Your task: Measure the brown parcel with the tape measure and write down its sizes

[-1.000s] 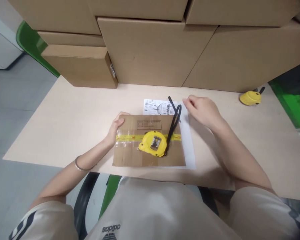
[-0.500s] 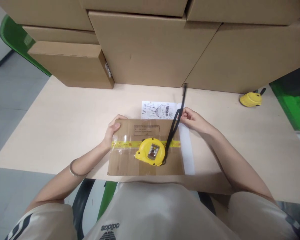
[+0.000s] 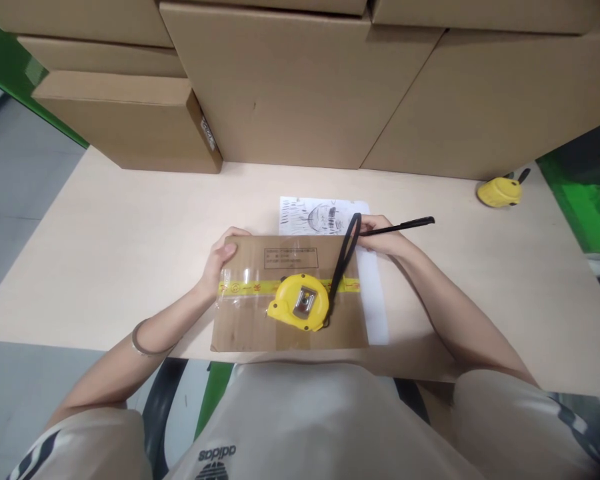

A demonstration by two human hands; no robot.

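Observation:
A flat brown cardboard box [image 3: 290,337], wrapped with clear and yellow tape, is in front of me. My left hand [image 3: 221,260] is closed on its upper left edge, thumb on top. A yellow tape measure [image 3: 286,299] lies on the box, its black strap [image 3: 338,275] reaching up to the right corner. There my right hand [image 3: 379,235] is closed with a slim black pen [image 3: 405,225] in it, pointing right. The box and strap partly hide its fingertips. Paper [image 3: 300,215] with black pen marks shows behind and right of the box.
Large cardboard boxes [image 3: 280,87] stand stacked along the table's back. A smaller flat box [image 3: 125,137] stands at the back left. Another yellow tape measure [image 3: 500,192] sits at the back right of the pale table [image 3: 130,233].
The pen in my right hand has swung from upright to pointing right, nearly level. The box, tape measure and left hand have stayed nearly in place; the view has shifted slightly.

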